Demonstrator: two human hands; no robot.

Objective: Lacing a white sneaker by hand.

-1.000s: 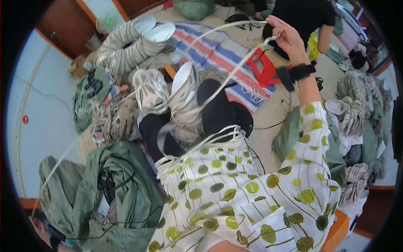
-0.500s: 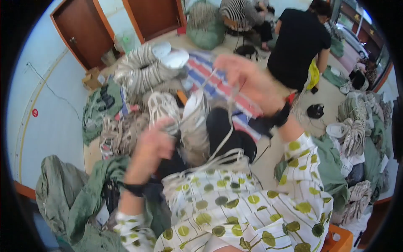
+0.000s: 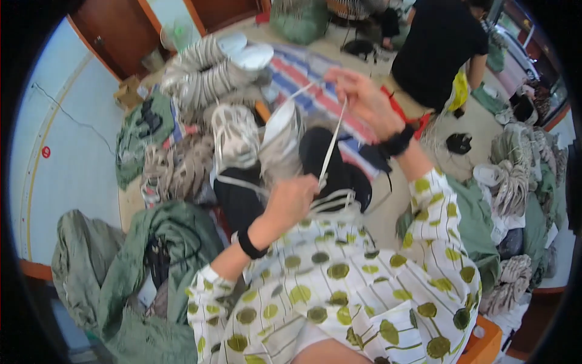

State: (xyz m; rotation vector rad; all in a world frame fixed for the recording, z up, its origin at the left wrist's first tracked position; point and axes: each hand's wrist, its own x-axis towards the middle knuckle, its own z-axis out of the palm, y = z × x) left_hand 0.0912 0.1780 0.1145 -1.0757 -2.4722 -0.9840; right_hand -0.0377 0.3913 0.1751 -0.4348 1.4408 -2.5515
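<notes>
A thin, flat cream cord point(image 3: 331, 148) stretches taut and slanting between my two hands. My left hand point(image 3: 292, 198) is closed around its lower end, just above my lap. Higher up and to the right, my right hand point(image 3: 364, 102) pinches the upper part. Another pale strand runs from near the right fingers toward a stack of nested beige pieces point(image 3: 282, 145) with a white oval top. Left of that stack stands a bundle of beige strappy pieces point(image 3: 235, 134). More cream cord loops point(image 3: 333, 203) lie across my lap.
Long rows of nested beige pieces point(image 3: 203, 85) lie on a striped sheet point(image 3: 297, 70). Green sacks point(image 3: 151, 273) are at the left, with more bundles point(image 3: 510, 191) at the right. A person in black point(image 3: 433, 54) sits ahead. An orange crate point(image 3: 485, 340) stands near my right side.
My left hand has moved right and closed on the cord near my lap. The right hand has shifted slightly up, and the cord between them is now taut. The view has tilted a little downward.
</notes>
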